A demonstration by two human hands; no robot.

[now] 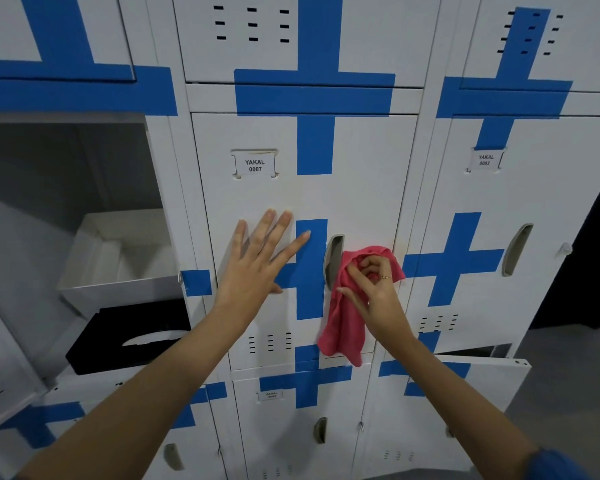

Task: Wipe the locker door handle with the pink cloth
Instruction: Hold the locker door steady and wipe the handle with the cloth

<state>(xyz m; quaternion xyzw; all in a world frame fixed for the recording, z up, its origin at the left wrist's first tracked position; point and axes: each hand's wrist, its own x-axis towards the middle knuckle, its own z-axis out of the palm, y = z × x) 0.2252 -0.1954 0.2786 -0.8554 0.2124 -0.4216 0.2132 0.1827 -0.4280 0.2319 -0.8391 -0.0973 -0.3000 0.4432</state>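
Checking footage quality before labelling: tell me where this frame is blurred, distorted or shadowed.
Head view: wide-angle bend curves the locker edges toward the frame borders; left hand fingertips show slight motion blur; the handle and cloth are fairly sharp; the open locker at left is shadowed; light is even, with no glare.

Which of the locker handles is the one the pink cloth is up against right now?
The handle on the door labelled YAKAL 0007, just left of the right hand gripping the pink cloth. The handle on door 0003 is bare.

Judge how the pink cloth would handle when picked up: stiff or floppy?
Probably floppy: the pink cloth bunches in the right hand and its free end droops below. It likely weighs little, hanging from a loose grip by the handle.
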